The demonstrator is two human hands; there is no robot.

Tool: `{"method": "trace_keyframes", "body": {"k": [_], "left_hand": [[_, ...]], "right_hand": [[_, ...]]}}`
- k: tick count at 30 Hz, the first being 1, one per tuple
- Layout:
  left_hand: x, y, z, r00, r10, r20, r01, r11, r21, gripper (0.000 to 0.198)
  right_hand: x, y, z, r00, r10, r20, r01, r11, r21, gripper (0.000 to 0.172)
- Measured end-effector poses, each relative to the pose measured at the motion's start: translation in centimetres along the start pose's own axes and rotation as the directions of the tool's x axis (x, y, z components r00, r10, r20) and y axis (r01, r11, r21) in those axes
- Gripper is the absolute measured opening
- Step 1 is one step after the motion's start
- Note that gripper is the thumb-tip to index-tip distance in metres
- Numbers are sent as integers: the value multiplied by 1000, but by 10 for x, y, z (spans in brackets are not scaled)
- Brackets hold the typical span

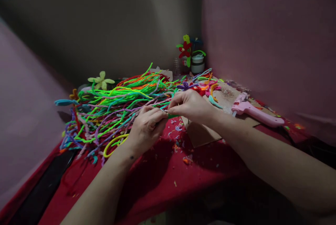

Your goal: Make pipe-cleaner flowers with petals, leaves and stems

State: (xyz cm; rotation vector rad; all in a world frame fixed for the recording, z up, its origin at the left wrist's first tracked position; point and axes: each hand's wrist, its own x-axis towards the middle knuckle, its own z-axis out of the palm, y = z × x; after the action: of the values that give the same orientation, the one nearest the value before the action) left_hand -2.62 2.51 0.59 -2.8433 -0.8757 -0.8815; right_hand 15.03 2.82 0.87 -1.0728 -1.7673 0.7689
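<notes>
My left hand (150, 124) is closed, its fingertips pinched together over the red cloth. Right beside it, my right hand (189, 104) is closed too, thumb and forefinger pressed together. A short bit of green pipe cleaner (172, 115) shows between the two sets of fingertips, along with a thin pale end; most of it is covered by the fingers. Behind and left of my hands lies a large heap of fuzzy pipe cleaners (123, 95) in green, purple, orange and other colours. A purple pipe-cleaner flower (185, 85) lies just beyond my right hand.
A pink glue gun (258, 113) lies on the right beside a cardboard sheet (203, 135). At the back stands a lidded cup (197, 64) near a red pipe-cleaner flower (185, 49). Fuzz scraps (187, 160) dot the red tablecloth (162, 190). A yellow flower (101, 80) rises at left.
</notes>
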Motion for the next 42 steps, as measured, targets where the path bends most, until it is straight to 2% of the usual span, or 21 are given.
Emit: {"method": "trace_keyframes", "body": {"k": [1, 2, 4, 6, 7, 8, 10, 12, 14, 16, 17, 19, 21, 24, 26, 28, 30, 32, 33, 36, 42], "left_hand": [[0, 2, -2, 1000, -23, -17, 22, 997, -80, 12], [-1, 4, -4, 996, -72, -49, 64, 986, -155, 10], [-3, 8, -6, 967, -221, -130, 177, 942, -287, 7], [-4, 11, -4, 907, -372, -198, 277, 879, -388, 7], [-5, 12, -3, 875, -431, -222, 313, 852, -419, 8], [-5, 13, -1, 845, -478, -239, 347, 832, -434, 8], [-4, 12, 4, 804, -526, -276, 402, 824, -398, 9], [-4, 10, 9, 805, -498, -322, 425, 863, -273, 8], [-3, 8, 12, 851, -383, -360, 380, 921, -83, 7], [-2, 7, 14, 909, -224, -352, 283, 951, 125, 10], [-2, 6, 14, 934, -153, -323, 231, 948, 218, 12], [0, 5, 12, 971, -62, -232, 143, 925, 351, 18], [2, 3, 8, 991, -18, -135, 68, 924, 376, 20], [2, -3, -2, 999, 32, -19, -26, 968, 250, 17], [1, -6, -8, 997, 70, 40, -76, 983, 168, 17], [0, -9, -11, 989, 116, 91, -128, 982, 137, 18], [-1, -11, -13, 979, 155, 135, -174, 974, 143, 17], [-2, -12, -13, 971, 170, 167, -198, 965, 173, 18], [-2, -12, -13, 968, 173, 182, -207, 960, 189, 18], [-2, -12, -13, 963, 182, 199, -226, 948, 224, 21], [-1, -13, -14, 963, 194, 185, -238, 937, 255, 22]], "right_hand": [[3, 0, -3, 988, 124, 96, -142, 968, 208, 7], [5, 1, -5, 956, 220, 194, -280, 880, 384, 5], [6, 4, -2, 878, 321, 356, -479, 619, 622, 5], [6, 7, 7, 834, 346, 430, -544, 384, 746, 7], [5, 8, 14, 836, 347, 424, -531, 319, 785, 7], [4, 8, 20, 865, 345, 365, -472, 309, 826, 7], [-1, 8, 32, 909, 355, 219, -355, 384, 852, 7], [-7, 6, 39, 941, 335, 55, -246, 559, 792, 13], [-13, 4, 41, 964, 250, -87, -152, 790, 594, 17], [-18, 3, 39, 978, 28, -206, 16, 977, 211, 21], [-20, 3, 38, 969, -108, -222, 109, 994, -8, 23], [-21, 4, 34, 934, -313, -173, 240, 907, -348, 25], [-21, 4, 31, 917, -377, -129, 270, 826, -495, 25], [-17, 3, 27, 926, -338, -170, 227, 856, -464, 24], [-13, 2, 23, 941, -280, -190, 194, 906, -376, 23], [-7, 3, 20, 972, -176, -154, 132, 957, -257, 19], [-2, 6, 16, 999, 23, -26, -25, 996, -90, 13], [2, 10, 14, 970, 186, 155, -194, 980, 42, 7], [3, 12, 13, 948, 223, 229, -245, 967, 70, 7], [3, 17, 11, 923, 225, 311, -259, 963, 73, 11], [-2, 10, 14, 928, 219, 301, -254, 964, 83, 14]]}}
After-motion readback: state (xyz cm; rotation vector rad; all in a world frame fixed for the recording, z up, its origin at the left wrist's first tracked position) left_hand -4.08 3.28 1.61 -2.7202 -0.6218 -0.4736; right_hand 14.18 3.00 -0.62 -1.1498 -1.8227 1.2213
